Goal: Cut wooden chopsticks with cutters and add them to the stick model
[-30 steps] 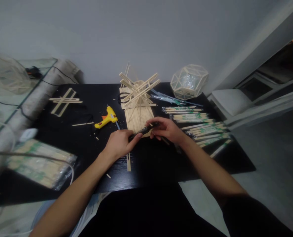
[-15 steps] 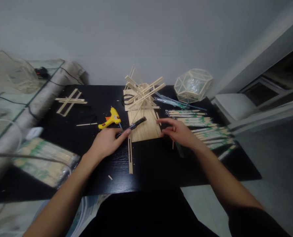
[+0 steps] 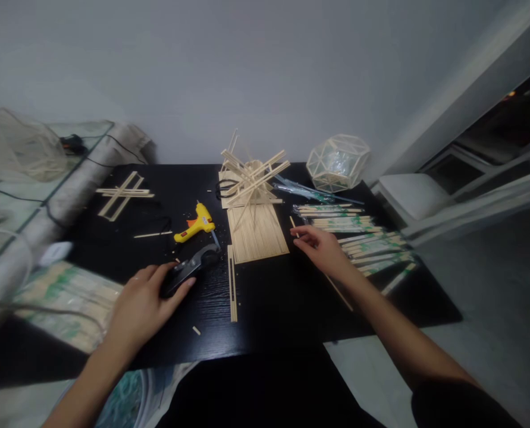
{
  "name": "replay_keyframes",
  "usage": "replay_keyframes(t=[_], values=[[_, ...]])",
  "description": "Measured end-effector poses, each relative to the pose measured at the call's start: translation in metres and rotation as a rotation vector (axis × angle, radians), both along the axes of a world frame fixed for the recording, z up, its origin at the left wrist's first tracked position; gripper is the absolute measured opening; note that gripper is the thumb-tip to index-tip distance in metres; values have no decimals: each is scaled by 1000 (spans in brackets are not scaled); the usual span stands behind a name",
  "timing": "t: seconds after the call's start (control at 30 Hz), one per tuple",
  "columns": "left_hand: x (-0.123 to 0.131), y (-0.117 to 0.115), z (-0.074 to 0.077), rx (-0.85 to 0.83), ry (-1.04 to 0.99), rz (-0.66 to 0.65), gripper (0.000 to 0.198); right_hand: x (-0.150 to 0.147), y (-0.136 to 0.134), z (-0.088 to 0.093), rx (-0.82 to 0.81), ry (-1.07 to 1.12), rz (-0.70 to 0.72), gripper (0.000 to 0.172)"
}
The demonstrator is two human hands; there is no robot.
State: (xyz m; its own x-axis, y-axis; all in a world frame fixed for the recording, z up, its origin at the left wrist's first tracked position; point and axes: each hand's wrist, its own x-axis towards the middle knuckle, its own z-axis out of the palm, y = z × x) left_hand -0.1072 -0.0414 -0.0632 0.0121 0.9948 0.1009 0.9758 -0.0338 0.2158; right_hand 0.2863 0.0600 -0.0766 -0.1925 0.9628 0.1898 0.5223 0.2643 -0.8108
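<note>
My left hand [image 3: 146,297] is around the handles of a black hand tool [image 3: 193,268], which looks like a pair of cutters, low over the left of the table. In the fingers of my right hand [image 3: 320,246] is a thin wooden stick [image 3: 339,293], pinched near its upper end and slanting down toward me. Between the hands lies a flat panel of sticks [image 3: 258,235] set side by side. Behind it stands a windmill-like stick model [image 3: 253,178] with crossed blades. A yellow glue gun [image 3: 195,224] lies just beyond the cutters.
Two narrow joined sticks [image 3: 232,285] lie before the panel. Wrapped stick bundles [image 3: 372,244] cover the right side, with a faceted stick frame [image 3: 339,161] behind. A crossed stick piece [image 3: 122,195] is at the back left. Packaged sticks [image 3: 63,303] lie at the left edge.
My left hand has drawn back left and toward me with the cutters, away from the panel. My right hand has moved slightly; the stick in it now shows clearly. The camera view has shifted slightly.
</note>
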Motion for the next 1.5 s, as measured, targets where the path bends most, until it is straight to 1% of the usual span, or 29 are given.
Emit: replay_keyframes(t=[0.1, 0.23, 0.3, 0.43, 0.6, 0.73, 0.87, 0.9, 1.0, 1.1, 1.17, 1.3, 1.4, 1.5], values=[[-8, -7, -7, 44, 123, -51, 66, 0, -10, 4, 34, -81, 21, 18], [-11, -12, -14, 82, 220, -56, 66, -3, -28, 9, 61, -221, 130, 13], [-10, -12, -18, 107, 243, -50, 70, -5, -35, 9, 30, -274, 173, 12], [-9, -12, -25, 133, 267, -64, 75, -7, -45, 5, -65, -352, 205, 7], [-7, -10, -32, 145, 293, -74, 76, -4, -47, 3, -106, -353, 201, 13], [-1, -9, -35, 151, 318, -52, 78, 16, -41, 12, -84, -398, 73, 10], [7, -7, -37, 159, 303, -17, 79, 52, -34, 23, -86, -476, -15, 7], [9, -6, -38, 161, 298, -8, 79, 62, -32, 24, -86, -479, -40, 8], [13, -5, -40, 178, 292, 1, 79, 90, -26, 25, -76, -516, -114, 12], [15, -4, -41, 213, 283, -10, 80, 108, -20, 21, -43, -624, -160, 20], [15, -2, -42, 233, 271, -16, 80, 114, -17, 17, -38, -687, -155, 23], [14, 2, -44, 254, 228, -23, 77, 115, -14, 8, -26, -744, -94, 21], [14, 6, -42, 264, 189, -6, 74, 113, -13, 5, 18, -782, -63, 18], [16, 10, -39, 276, 144, -18, 67, 113, -12, 3, 83, -798, -11, 20]])
